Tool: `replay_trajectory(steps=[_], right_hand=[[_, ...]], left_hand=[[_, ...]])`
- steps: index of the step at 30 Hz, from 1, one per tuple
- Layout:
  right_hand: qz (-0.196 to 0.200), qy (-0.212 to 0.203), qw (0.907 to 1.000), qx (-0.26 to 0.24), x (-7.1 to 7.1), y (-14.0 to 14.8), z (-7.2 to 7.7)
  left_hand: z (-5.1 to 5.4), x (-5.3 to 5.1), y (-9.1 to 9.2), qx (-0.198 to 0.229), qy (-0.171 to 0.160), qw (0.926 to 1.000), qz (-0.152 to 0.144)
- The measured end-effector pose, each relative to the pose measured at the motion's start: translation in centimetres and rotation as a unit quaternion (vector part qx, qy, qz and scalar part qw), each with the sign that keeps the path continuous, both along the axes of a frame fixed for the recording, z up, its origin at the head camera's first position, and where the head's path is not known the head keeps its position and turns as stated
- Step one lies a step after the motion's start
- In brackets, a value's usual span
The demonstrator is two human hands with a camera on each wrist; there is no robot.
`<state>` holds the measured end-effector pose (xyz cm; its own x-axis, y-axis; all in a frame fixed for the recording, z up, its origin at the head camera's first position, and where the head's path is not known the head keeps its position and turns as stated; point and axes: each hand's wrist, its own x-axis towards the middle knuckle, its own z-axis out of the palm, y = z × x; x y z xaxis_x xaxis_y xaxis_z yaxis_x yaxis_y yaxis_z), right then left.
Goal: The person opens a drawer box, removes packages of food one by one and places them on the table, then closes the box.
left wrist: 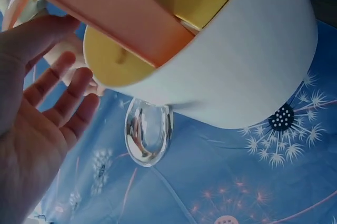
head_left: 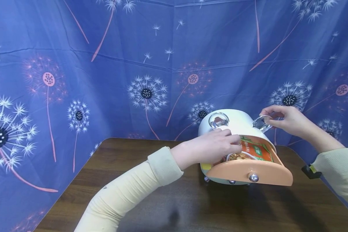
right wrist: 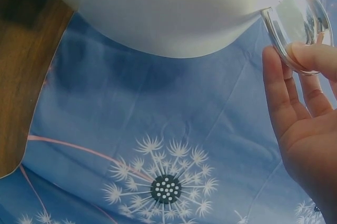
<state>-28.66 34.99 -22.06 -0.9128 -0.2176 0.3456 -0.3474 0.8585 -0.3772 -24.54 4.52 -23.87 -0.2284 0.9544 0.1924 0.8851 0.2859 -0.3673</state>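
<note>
A white rounded cabinet (head_left: 237, 120) with two chrome ring-shaped ears stands toward the right of the table. Its peach drawer (head_left: 235, 172), fitted with a silver knob, is pulled out. Inside lies an orange and green food packet (head_left: 256, 149) with a picture of food on it. My left hand (head_left: 210, 146) is over the drawer's left side, beside the packet. In the left wrist view its visible fingers (left wrist: 79, 81) are relaxed, with nothing seen between them. My right hand (head_left: 290, 120) pinches the right chrome ring (right wrist: 274, 37) between thumb and fingers.
The cabinet stands on a dark wooden table (head_left: 133, 199), its far edge close to a blue dandelion-print cloth (head_left: 116, 96). The open drawer juts out toward the front. A small black object (head_left: 311, 171) shows by the right sleeve.
</note>
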Motion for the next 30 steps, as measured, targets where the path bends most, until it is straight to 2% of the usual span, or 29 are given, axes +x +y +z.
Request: replay_trajectory(steps=[6,9,12,18,25,30], right_hand=[[-0.002,0.005,1.0,0.002,0.1,-0.1,0.0],[-0.001,0.013,0.9999,0.003,0.0,-0.1,0.0],[-0.001,0.019,0.9998,0.004,0.0,-0.1,-0.1],[0.0,0.014,0.9999,0.002,0.0,0.0,-0.1],[0.005,0.01,0.9999,-0.001,0.0,0.0,-0.1],[-0.004,0.009,0.9999,0.006,0.1,-0.2,0.0]], left_hand=[[0.4,-0.1,0.5,-0.06,-0.064,0.9962,0.001],[0.5,-0.3,0.5,-0.075,-0.082,0.9938,0.004],[0.4,-0.6,0.6,-0.077,-0.085,0.9933,0.0],[-0.4,-0.9,1.4,-0.076,-0.058,0.9953,-0.014],[-1.4,-0.7,2.9,-0.088,0.007,0.9958,-0.025],[-1.7,-0.7,3.3,-0.094,0.01,0.9953,-0.02]])
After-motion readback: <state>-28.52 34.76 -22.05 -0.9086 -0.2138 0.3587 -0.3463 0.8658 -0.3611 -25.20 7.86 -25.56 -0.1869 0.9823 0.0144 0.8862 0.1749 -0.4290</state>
